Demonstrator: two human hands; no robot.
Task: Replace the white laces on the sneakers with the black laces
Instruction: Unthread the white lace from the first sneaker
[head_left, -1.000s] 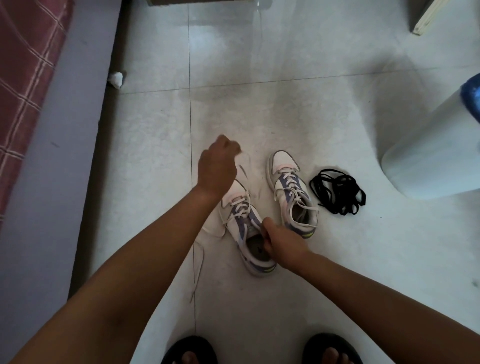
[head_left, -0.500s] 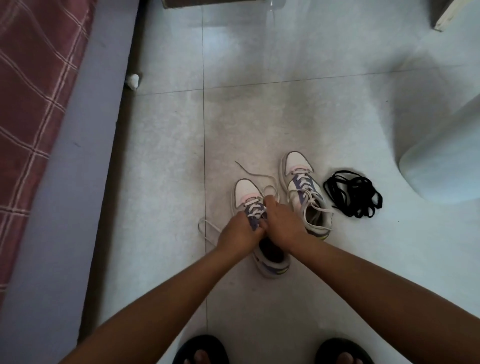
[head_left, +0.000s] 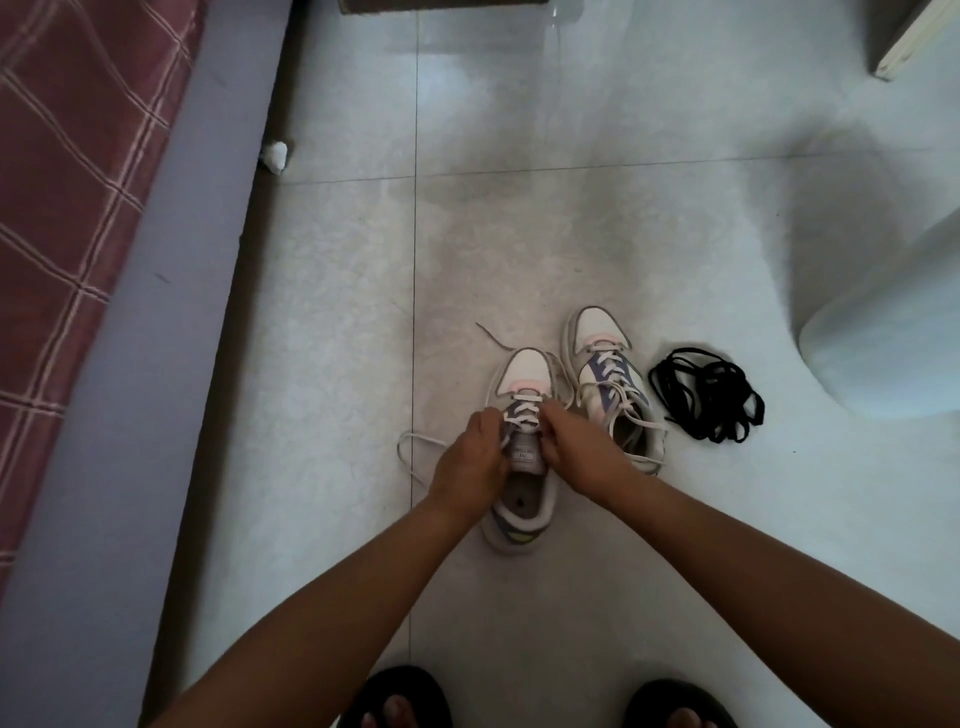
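Two white-and-purple sneakers stand side by side on the tiled floor. The left sneaker (head_left: 522, 379) has its white lace (head_left: 525, 413) partly undone, with loose ends trailing left (head_left: 415, 439) and forward past the toe. My left hand (head_left: 475, 462) and my right hand (head_left: 571, 452) sit on either side of its tongue, fingers pinching the lace at the middle eyelets. The right sneaker (head_left: 602, 358) is still laced in white. A bundle of black laces (head_left: 706, 395) lies on the floor just right of it.
A bed with a red checked cover (head_left: 62, 208) and its grey side panel (head_left: 156, 312) run along the left. A white rounded object (head_left: 883, 338) stands at the right. A crumpled white scrap (head_left: 274, 155) lies by the bed. My sandalled feet (head_left: 395, 701) are at the bottom edge.
My left hand came down from its raised pull above the shoe and joined my right hand at the left sneaker's eyelets. The loose lace end now lies on the floor.
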